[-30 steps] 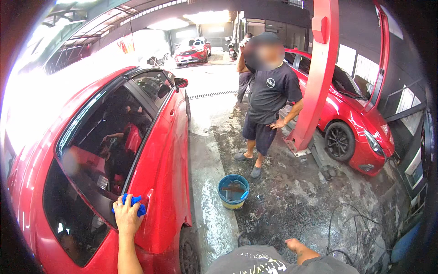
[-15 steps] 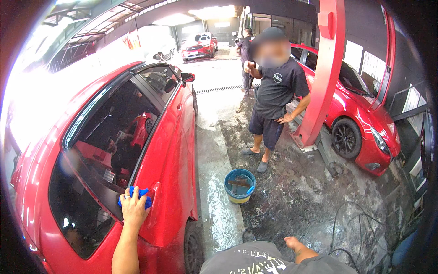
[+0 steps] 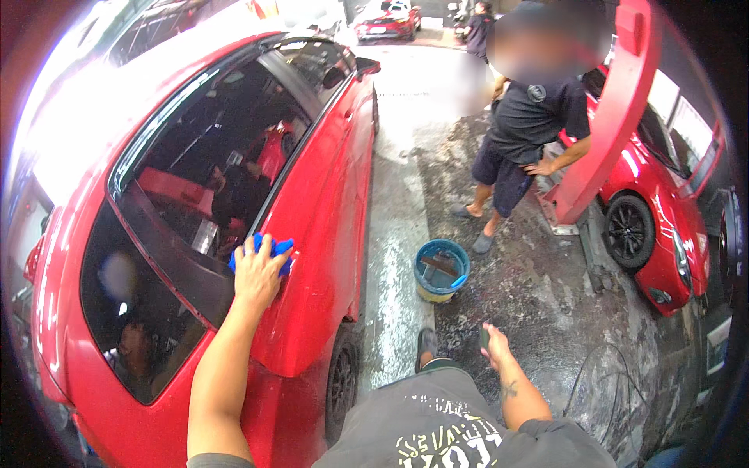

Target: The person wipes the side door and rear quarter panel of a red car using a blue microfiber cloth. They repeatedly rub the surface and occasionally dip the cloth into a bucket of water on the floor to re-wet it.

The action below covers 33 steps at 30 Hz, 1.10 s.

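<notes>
My left hand is closed on a bunched blue cloth, pressed to the red car just below the rear edge of its dark side window. The left arm is stretched out along the rear door. My right hand hangs low beside my body over the wet floor, away from the car. Its fingers look curled, with a small dark thing at them, too unclear to name.
A blue bucket with water and a dark item in it stands on the floor. Behind it a person in dark clothes stands by a red lift post. Another red car is at the right. A black hose lies on the floor.
My view has shifted down and left, and I have stepped forward, with one foot now showing. The cloth stays against the car near the window. My right hand has risen further into view.
</notes>
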Motion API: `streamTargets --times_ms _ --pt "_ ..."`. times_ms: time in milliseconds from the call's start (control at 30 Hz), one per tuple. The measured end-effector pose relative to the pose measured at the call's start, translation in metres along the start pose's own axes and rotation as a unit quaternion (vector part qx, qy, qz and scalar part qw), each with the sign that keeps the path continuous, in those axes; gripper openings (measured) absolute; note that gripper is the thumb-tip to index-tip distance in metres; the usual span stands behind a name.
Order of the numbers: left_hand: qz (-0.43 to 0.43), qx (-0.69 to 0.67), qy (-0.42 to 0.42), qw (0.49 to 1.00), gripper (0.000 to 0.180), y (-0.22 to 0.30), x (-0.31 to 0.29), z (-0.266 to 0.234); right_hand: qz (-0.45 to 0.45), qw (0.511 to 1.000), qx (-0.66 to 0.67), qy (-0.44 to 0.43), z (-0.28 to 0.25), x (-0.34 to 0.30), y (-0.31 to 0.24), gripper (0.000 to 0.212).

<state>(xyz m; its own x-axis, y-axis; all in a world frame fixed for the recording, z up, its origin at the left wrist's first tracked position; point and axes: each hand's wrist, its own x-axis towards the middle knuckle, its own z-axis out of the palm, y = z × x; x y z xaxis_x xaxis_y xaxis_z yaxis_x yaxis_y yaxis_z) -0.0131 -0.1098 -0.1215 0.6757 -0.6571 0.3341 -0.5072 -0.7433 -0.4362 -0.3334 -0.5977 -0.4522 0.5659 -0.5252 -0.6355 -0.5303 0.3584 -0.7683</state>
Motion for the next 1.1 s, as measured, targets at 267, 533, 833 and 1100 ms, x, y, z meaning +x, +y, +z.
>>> streamTargets --times_ms 267,533,833,1100 --pt "-0.001 -0.033 -0.062 0.998 0.042 0.002 0.079 0.059 -0.026 0.959 0.147 -0.24 0.203 0.074 -0.123 0.04" --pt "0.089 -0.112 -0.03 0.989 0.038 -0.05 0.228 0.149 0.109 0.893 0.178 -0.399 0.39 0.134 -0.194 0.055" --pt "0.083 -0.084 -0.019 0.993 0.036 -0.062 0.354 0.237 -0.42 0.881 -0.065 -0.209 0.522 0.222 -0.305 0.056" --pt "0.042 -0.053 -0.012 0.998 0.039 -0.056 0.379 0.265 -0.494 0.802 -0.143 -0.305 0.518 0.101 -0.214 0.068"
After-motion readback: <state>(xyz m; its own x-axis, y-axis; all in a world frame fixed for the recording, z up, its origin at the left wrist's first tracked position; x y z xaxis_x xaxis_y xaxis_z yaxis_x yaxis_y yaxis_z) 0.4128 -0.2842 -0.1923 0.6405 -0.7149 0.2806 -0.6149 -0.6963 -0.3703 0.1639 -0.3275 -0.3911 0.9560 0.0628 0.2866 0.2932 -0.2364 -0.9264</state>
